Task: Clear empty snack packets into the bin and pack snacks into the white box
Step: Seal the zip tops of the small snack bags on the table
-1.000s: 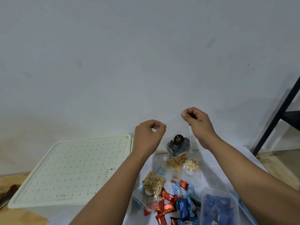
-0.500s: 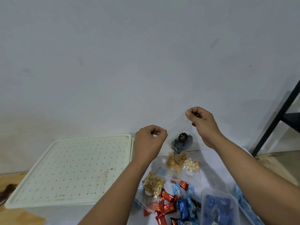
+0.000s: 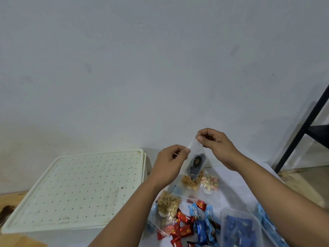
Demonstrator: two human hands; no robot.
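A small clear plastic zip bag of dark snacks (image 3: 195,164) is pinched at its top edge by the left hand (image 3: 170,164) and the right hand (image 3: 216,147), and is held above the white surface (image 3: 236,186). Below the hands, clear bags of nuts (image 3: 168,205) and red and blue wrapped candies (image 3: 194,223) are spread. Left of the left hand, a cream perforated plastic lid (image 3: 76,189) is seen.

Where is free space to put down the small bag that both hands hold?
The perforated white lid at left is bare. A white strip of table lies open between the marshmallow bag and the right forearm. Below the hands it is crowded: nut bag, red candies, blue candies, clear container.
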